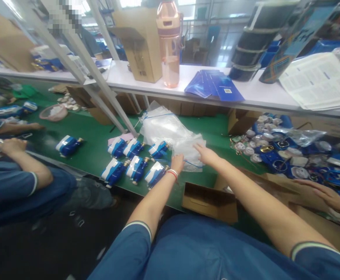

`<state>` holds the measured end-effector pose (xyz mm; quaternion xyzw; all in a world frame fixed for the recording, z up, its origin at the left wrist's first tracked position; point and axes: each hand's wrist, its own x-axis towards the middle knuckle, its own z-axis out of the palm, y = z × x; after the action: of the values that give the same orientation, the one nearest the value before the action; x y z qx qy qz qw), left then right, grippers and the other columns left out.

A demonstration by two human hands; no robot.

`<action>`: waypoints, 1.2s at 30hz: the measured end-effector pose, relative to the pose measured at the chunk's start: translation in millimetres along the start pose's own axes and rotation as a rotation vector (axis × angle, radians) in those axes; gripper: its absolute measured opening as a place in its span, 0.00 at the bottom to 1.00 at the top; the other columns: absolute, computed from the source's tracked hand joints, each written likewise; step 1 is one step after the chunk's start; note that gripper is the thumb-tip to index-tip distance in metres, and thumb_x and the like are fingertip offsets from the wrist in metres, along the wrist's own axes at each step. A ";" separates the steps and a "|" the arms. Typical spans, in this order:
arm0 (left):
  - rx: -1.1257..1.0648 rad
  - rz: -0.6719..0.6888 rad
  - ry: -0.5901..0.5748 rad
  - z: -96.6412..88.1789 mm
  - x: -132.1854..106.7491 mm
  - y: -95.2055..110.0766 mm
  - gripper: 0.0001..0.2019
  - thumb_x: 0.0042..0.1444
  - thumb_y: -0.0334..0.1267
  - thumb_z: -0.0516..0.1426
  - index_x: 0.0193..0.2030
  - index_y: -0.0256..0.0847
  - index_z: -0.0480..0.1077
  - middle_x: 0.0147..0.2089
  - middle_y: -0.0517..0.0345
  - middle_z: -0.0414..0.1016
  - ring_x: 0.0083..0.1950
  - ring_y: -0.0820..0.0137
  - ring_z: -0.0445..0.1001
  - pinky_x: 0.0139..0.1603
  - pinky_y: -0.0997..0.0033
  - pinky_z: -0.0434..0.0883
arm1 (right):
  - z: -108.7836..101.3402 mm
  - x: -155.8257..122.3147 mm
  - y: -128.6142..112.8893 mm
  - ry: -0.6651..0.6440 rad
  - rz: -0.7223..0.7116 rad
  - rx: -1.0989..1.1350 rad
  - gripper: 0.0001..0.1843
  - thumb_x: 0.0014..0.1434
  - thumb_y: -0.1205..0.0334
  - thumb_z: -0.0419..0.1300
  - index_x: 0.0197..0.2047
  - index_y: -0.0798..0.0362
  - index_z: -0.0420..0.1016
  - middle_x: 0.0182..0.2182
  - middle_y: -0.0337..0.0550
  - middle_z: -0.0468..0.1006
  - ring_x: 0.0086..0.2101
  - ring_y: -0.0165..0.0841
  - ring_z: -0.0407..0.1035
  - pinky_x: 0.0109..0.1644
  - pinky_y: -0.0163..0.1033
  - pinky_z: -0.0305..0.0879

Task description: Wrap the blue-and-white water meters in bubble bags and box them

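A heap of clear plastic bags (170,130) lies on the green table (94,134), just right of the blue-and-white meters (136,159). The right hand (206,154) rests flat on the heap, fingers spread and gripping nothing. The left hand (177,162) curls at its near edge, but I cannot tell whether it pinches a bag; a cardboard box (209,202) sits nearer.

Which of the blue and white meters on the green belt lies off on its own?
The leftmost blue-and-white meter; the other six sit in two rows by your left hand.
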<state>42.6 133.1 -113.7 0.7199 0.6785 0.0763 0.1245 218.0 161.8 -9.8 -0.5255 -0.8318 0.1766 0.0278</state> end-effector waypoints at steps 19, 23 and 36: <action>-0.578 -0.111 0.768 -128.6 -182.5 -55.7 0.21 0.62 0.41 0.51 0.60 0.38 0.59 0.58 0.44 0.64 0.57 0.64 0.67 0.57 0.61 0.66 | -19.0 -53.5 -151.3 0.415 -0.356 0.300 0.02 0.53 0.67 0.55 0.33 0.53 0.67 0.32 0.44 0.70 0.35 0.35 0.64 0.41 0.39 0.61; -0.300 0.010 0.603 -187.9 -254.3 -90.9 0.20 0.58 0.40 0.56 0.56 0.37 0.64 0.55 0.45 0.68 0.58 0.59 0.65 0.59 0.57 0.63 | 23.3 -72.8 -247.4 0.240 -0.530 0.454 0.06 0.54 0.71 0.52 0.35 0.53 0.67 0.35 0.45 0.70 0.39 0.37 0.65 0.44 0.42 0.64; -0.223 -0.950 0.211 -143.9 -512.1 -318.0 0.15 0.52 0.53 0.51 0.32 0.43 0.65 0.32 0.55 0.74 0.37 0.60 0.74 0.36 0.66 0.68 | 200.8 -69.0 -300.8 0.214 0.656 1.320 0.19 0.55 0.56 0.59 0.47 0.59 0.73 0.37 0.49 0.77 0.38 0.37 0.73 0.45 0.43 0.70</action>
<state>-336.7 -350.7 -35.5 0.3019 0.9281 0.1557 0.1526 -57.8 -68.2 -90.9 -0.6351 -0.3460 0.5867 0.3642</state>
